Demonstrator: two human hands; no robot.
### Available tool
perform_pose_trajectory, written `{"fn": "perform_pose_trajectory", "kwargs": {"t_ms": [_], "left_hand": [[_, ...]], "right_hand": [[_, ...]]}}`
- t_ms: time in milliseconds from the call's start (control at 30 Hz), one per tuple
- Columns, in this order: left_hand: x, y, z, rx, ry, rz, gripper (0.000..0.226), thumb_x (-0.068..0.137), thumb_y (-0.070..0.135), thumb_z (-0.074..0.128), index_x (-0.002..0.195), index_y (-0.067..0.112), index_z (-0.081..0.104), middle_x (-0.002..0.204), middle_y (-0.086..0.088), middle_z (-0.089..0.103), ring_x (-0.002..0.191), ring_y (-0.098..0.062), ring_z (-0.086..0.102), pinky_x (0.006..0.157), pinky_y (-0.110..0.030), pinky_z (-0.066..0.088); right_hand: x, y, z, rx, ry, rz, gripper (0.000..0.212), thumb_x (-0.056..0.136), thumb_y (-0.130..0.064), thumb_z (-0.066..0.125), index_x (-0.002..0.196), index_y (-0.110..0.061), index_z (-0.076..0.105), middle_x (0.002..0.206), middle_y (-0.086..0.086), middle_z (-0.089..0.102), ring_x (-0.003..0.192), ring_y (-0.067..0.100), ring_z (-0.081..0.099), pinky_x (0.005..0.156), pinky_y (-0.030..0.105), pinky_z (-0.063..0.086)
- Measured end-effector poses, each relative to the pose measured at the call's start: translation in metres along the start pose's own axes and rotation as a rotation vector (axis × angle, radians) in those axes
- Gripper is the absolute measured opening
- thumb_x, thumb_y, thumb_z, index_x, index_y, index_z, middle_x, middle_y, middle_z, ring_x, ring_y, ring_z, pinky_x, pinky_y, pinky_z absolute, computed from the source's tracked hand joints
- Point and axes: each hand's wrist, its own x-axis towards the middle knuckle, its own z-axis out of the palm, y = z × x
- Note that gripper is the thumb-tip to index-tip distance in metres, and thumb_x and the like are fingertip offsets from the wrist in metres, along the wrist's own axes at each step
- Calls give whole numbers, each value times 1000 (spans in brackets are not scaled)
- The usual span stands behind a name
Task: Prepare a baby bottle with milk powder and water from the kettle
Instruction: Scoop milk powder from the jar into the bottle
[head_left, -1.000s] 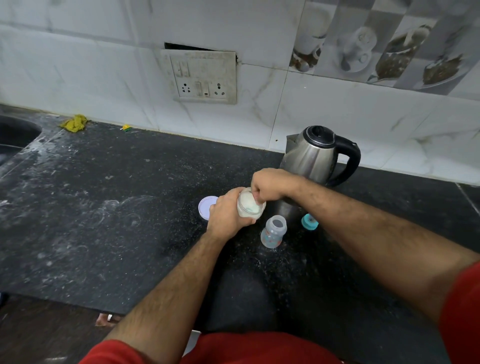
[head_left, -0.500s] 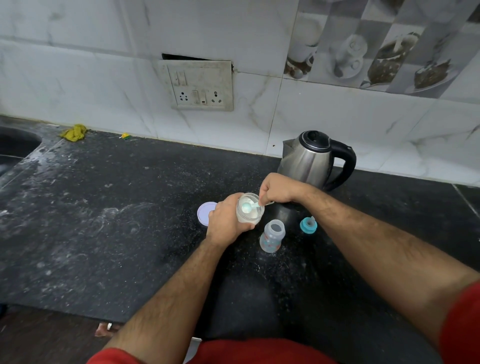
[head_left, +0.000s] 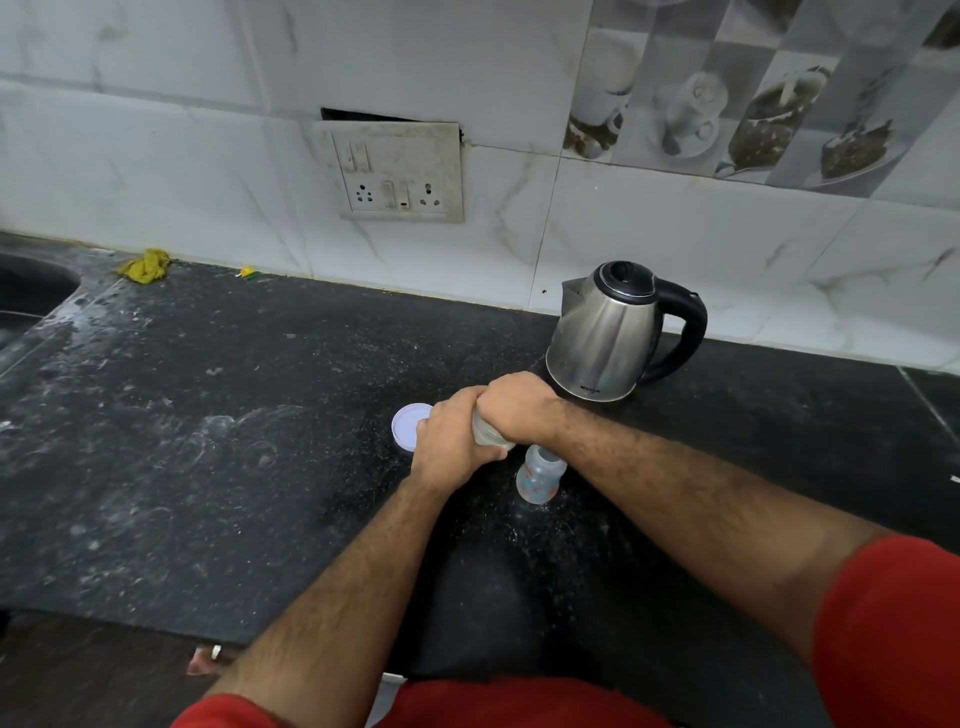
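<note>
Two bare forearms reach fwd from red sleeves (head_left: 893, 623) over dark stone counter (head_left: 208, 493), which is dusted w/ white smears and specks. Baby bottle (head_left: 540, 475) stands upright and uncapped on counter, just below R wrist, free of both hands. L hand (head_left: 449, 444) has fingers curled round small clear powder jar (head_left: 488, 436), gripping its side; jar held off counter, above and left of bottle. R hand (head_left: 514, 405) sits over jar mouth, knuckles up, fingers curled downward; what they pinch is hidden, so cannot tell if they hold anything. White round lid (head_left: 408, 423) lies flat on counter just left of L hand, partly covered by it. Steel kettle (head_left: 608, 332) w/ black lid and handle stands behind hands, near wall, spout facing left. Further back: yellow rag (head_left: 145, 265) at far left by sink edge, socket plate (head_left: 397, 171) on marbled wall tiles.
</note>
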Motion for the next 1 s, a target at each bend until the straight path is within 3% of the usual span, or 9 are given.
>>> {"fn": "perform_pose_trajectory", "kwargs": {"t_ms": [167,267,333,467,533,600,800,900,1000], "left_hand": [[-1,3,-2,10,8,28,73,57,36,85,123,38,52,111,16,69,105,-12,63,92,-42,49],[-2,3,-2,19,2,19,72,58,37,85,122,38,52,112,17,68,105,-12,63,91,-42,49],[-2,2,-3,40,0,12,74,58,37,86,124,38,52,114,17,67,108,-13,61,90,-43,48],[-3,1,-2,31,-16,-14,75,59,35,86,124,41,51,114,19,66,108,-13,60,92,-45,47],[-2,2,-2,37,-17,-23,75,58,37,86,124,41,51,114,20,66,108,-12,60,92,-44,48],[-2,3,-2,39,-14,-23,75,59,37,86,125,40,51,116,19,65,110,-13,60,92,-43,47],[-1,4,-2,27,-8,-21,71,61,34,86,123,39,53,114,17,66,109,-15,60,92,-44,46],[-1,4,-1,21,-5,-33,71,61,34,86,123,39,52,113,18,66,109,-13,60,91,-43,45],[-1,0,-1,0,5,-42,74,60,32,87,123,39,51,114,19,66,110,-12,59,93,-43,44]], "right_hand": [[-4,5,-3,76,-65,-8,15,92,-11,52,94,-9,67,85,1,56,79,22,55,65,33,43],[-3,14,-1,209,-66,38,17,86,-12,55,69,-13,54,69,-2,51,74,25,55,61,31,42],[-3,22,1,310,-59,51,20,82,-14,59,62,-16,57,64,-2,54,69,24,55,56,30,42],[-5,47,6,621,-71,71,6,78,-15,72,80,-12,77,78,6,73,69,16,59,68,33,51],[-10,58,10,752,-90,90,8,79,-11,74,73,-6,73,66,3,66,60,8,53,60,26,44],[-15,67,14,867,-98,135,21,81,-9,76,63,-15,67,54,-11,58,47,-3,47,53,17,39],[-25,69,20,1029,-103,239,28,82,-7,76,60,-20,65,40,-13,53,31,1,39,35,13,29],[-25,65,22,1048,-118,283,24,79,-10,78,60,-20,68,50,-5,55,41,10,37,42,21,28],[-25,63,24,1098,-121,340,15,79,-13,78,67,-16,71,43,-7,51,43,14,33,45,24,27]]}}
